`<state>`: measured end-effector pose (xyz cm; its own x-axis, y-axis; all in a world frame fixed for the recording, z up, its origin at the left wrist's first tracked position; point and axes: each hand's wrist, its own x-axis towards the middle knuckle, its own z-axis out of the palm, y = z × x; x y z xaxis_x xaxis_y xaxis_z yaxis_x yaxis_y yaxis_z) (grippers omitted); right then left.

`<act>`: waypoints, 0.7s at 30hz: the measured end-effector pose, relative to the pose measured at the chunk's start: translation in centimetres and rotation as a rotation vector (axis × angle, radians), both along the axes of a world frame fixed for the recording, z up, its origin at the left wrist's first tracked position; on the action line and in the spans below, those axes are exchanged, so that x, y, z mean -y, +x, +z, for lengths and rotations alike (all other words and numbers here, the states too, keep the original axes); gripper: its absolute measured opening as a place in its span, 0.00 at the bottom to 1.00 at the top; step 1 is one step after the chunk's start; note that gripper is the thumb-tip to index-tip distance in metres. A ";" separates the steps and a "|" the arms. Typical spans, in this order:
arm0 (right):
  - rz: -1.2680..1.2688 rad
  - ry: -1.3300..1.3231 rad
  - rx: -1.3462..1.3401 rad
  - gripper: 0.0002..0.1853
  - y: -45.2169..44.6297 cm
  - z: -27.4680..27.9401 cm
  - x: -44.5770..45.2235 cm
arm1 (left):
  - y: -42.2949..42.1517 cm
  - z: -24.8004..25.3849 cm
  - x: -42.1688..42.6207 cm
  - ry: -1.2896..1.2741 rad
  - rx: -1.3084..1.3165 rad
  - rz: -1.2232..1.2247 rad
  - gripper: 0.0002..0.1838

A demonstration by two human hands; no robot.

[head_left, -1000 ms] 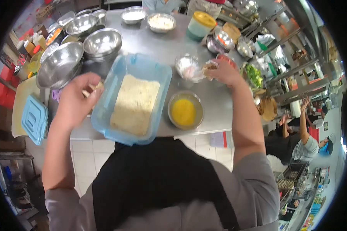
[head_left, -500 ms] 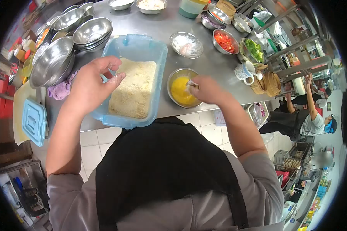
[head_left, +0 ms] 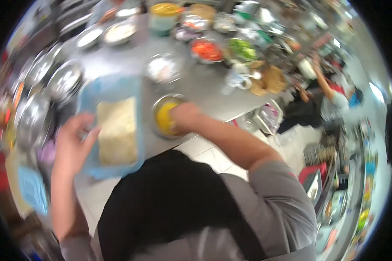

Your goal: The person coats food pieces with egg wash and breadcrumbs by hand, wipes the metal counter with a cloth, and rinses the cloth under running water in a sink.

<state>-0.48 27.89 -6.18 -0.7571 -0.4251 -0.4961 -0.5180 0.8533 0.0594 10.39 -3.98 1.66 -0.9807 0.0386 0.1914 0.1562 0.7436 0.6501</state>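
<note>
My right hand (head_left: 185, 118) reaches into a metal bowl of yellow liquid (head_left: 164, 118), its fingertips low in the bowl; what they hold is hidden. My left hand (head_left: 79, 135) hovers at the left side of a blue plastic tub (head_left: 140, 130), thumb and fingers apart with nothing between them. Pale crumbs (head_left: 116, 130) fill the bottom of the tub in a flat layer. Behind the yellow bowl sits a metal bowl with white powder (head_left: 163, 68).
Stacked metal bowls (head_left: 65, 80) stand at the left, a blue lid (head_left: 32, 189) below them. Bowls of red pieces (head_left: 207, 50) and green pieces (head_left: 243, 49) are at the back right, near a white cup (head_left: 238, 78). A co-worker (head_left: 333, 102) is at the right.
The view has turned and blurred, shifting the table items left. My right hand went from the powder bowl into the yellow bowl. My left hand remains by the tub with its fingers apart.
</note>
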 end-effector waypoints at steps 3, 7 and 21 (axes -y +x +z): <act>-0.015 -0.114 -0.059 0.09 0.1 -3.3 0.1 | -0.2 -0.8 -0.1 0.097 0.055 0.039 0.16; 0.024 -0.213 -0.130 0.09 0.6 -2.5 -0.7 | -0.4 -0.7 -0.3 0.122 0.115 0.049 0.17; 0.092 -0.259 -0.103 0.11 -0.3 -1.0 -0.7 | -1.7 -0.2 -0.8 0.149 0.174 0.004 0.18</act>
